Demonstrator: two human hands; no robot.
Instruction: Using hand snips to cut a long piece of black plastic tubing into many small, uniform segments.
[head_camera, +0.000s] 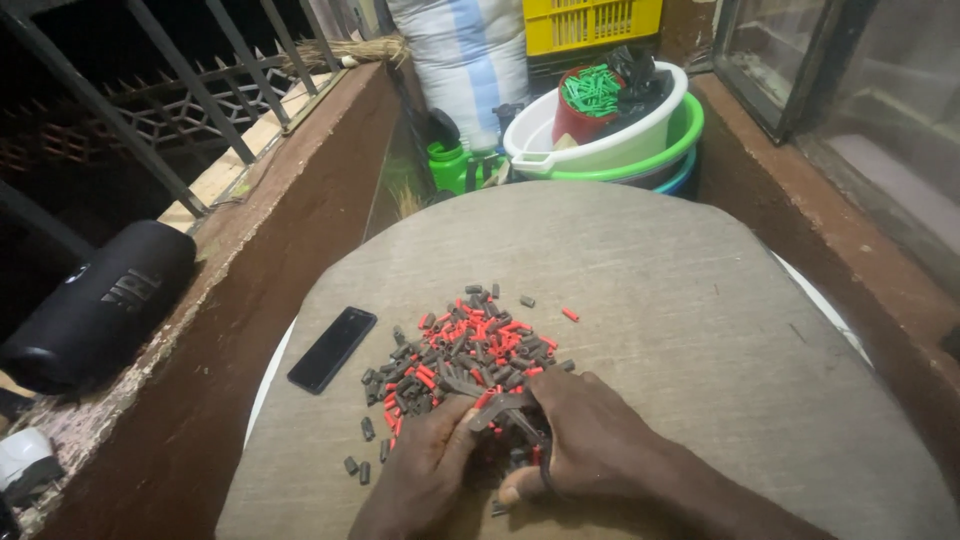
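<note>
Low in the middle of the frame, the left hand (425, 470) and right hand (590, 445) meet at the near edge of a heap of small grey and red plastic pieces (460, 355) on a round grey board (700, 320). The fingers of both are curled around a small grey piece (500, 408) held between them, with a few more pieces gathered under the palms. Judging by the heap, most of the sorting or fitting is left: far too many pieces to count lie loose and mixed, with some 6 strays at lower left and 2 toward the upper right. 1 black phone (332, 348) lies left of the heap; 1 black speaker (95, 305) sits on the ledge at far left. At the top, 3 nested basins (640, 145) hold 1 red cup of green pieces (590, 95) — perhaps finished stock.
</note>
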